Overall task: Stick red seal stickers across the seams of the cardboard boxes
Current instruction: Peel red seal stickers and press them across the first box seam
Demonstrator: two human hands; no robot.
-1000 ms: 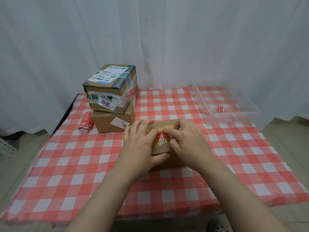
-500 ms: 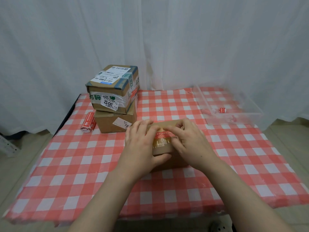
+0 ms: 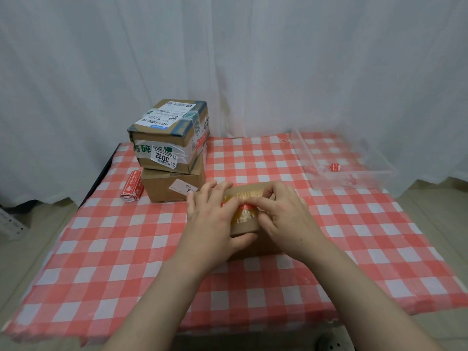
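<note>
The small cardboard box sat mid-surface, and the left grip clasped it, fingers flat on top, thumb on the near face. The red seal sticker ran left-to-right between the hands. The right grip was nearer, bearing on its right end; pressing or pinching, I couldn't tell.

Only 2 forearms and 2 hands to see, the left hand and the right hand, bare from fingertips to the bottom edge of the view. Smooth and slim along the left forearm and the right forearm, widening toward the lower corners under the wide-angle lens. Faint knuckle ridges across the backs of both hands, long slender fingers; nails too blurred to make out.
</note>
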